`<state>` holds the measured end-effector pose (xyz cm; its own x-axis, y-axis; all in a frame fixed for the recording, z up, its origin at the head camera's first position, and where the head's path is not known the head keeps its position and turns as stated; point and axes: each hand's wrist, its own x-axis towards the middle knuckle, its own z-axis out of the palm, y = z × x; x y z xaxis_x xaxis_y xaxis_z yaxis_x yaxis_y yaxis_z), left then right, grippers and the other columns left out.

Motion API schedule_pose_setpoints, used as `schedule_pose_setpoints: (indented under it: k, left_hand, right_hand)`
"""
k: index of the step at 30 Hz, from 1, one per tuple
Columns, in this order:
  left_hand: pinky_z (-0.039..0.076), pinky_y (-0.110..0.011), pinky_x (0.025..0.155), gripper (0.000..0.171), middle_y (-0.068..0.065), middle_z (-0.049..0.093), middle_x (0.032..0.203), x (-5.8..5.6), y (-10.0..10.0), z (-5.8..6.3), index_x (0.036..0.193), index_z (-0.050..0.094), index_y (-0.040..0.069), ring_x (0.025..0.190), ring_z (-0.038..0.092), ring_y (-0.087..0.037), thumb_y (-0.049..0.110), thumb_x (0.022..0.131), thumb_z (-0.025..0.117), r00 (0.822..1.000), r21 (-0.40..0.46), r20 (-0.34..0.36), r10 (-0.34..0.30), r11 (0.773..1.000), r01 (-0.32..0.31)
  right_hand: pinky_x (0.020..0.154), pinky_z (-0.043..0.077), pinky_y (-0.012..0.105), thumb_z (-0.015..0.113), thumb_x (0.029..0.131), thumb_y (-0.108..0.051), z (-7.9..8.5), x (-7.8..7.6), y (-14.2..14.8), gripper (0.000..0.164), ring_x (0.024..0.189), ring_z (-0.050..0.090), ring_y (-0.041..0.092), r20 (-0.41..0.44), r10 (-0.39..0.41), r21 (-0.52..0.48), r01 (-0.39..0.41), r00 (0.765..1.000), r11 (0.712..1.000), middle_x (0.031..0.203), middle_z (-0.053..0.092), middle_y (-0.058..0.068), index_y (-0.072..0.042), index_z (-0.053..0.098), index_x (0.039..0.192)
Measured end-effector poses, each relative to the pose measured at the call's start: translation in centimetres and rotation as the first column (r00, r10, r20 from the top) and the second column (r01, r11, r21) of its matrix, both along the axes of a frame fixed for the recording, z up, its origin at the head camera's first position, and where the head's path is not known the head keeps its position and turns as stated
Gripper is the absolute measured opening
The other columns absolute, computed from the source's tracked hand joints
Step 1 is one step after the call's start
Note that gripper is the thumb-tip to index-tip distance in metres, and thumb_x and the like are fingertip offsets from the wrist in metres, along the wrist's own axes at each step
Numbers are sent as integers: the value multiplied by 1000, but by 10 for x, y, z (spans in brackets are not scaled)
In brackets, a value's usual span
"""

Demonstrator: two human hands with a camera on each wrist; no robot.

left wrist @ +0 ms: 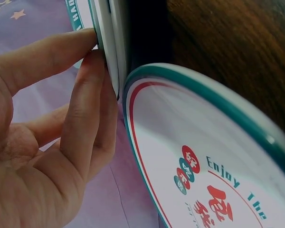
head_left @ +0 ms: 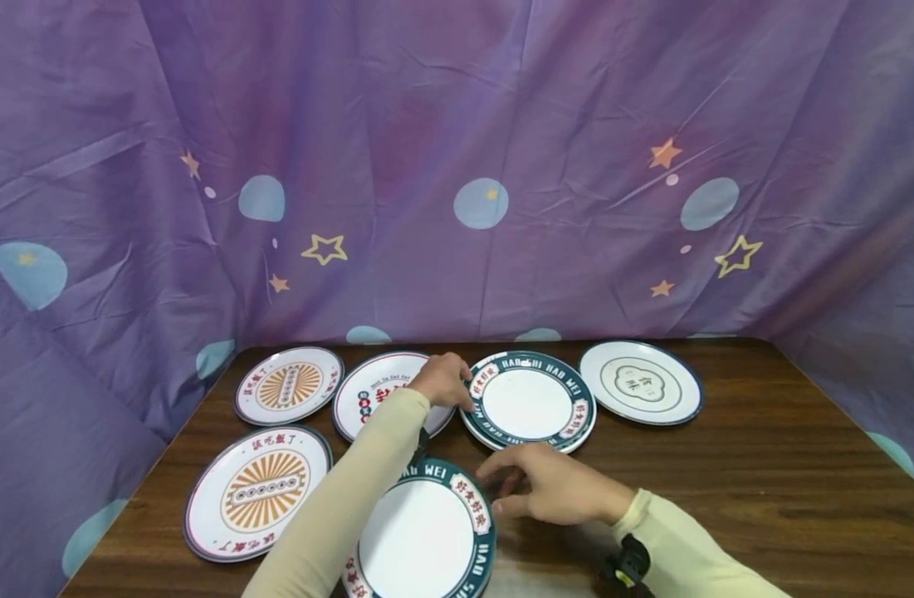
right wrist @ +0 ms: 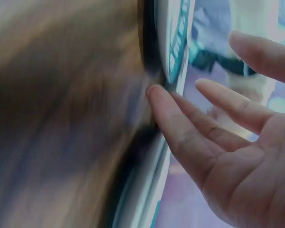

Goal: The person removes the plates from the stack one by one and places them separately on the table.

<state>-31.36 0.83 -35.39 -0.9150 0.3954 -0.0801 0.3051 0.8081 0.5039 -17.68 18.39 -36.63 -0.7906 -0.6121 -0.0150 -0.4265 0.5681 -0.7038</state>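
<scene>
My left hand (head_left: 443, 380) touches the left rim of a green-rimmed plate (head_left: 527, 403) in the back row. In the left wrist view its fingertips (left wrist: 91, 37) meet the edge of stacked plates; no firm grip shows. Beneath that wrist lies a white plate with red characters (left wrist: 213, 190). My right hand (head_left: 554, 484) hovers between this stack and a nearer green-rimmed plate (head_left: 419, 540), fingers spread and holding nothing. In the right wrist view its fingertips (right wrist: 156, 92) are near stacked plate edges; contact is unclear. My left forearm covers part of the nearer plate.
Two plates with orange sunburst prints, a back one (head_left: 288, 386) and a front one (head_left: 258, 494), lie at the left. A white plate with a grey emblem (head_left: 642, 382) lies at the back right. Behind the wooden table (head_left: 785, 482) hangs a purple curtain (head_left: 397, 166).
</scene>
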Motion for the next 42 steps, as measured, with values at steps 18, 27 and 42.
schedule_pose_setpoints:
  k: [18,27,42]
  left_hand:
    - [47,-38,109,37,-11,69,130,-1,2,-1,109,78,15,127,58,-30,9,73,80,996,-61,-22,-88,994,86]
    - [52,-29,87,42,-11,69,129,-3,4,-3,113,78,21,106,61,-24,5,75,75,996,-67,20,-87,994,88]
    - [49,-39,103,32,-14,68,125,-2,3,-6,100,77,11,118,58,-28,11,69,86,997,-71,-10,-75,995,74]
  right_hand:
    - [58,50,27,76,82,-10,-12,-36,96,21,68,63,13,-295,-636,-130,629,714,767,84,72,15,0,72,100]
    - [61,47,25,79,78,-13,-25,-39,107,53,65,67,15,-139,-646,-48,646,751,762,103,71,25,5,63,126]
    - [62,58,29,66,86,-2,-23,-35,117,58,65,62,9,191,-678,-190,705,709,683,124,56,29,10,50,140]
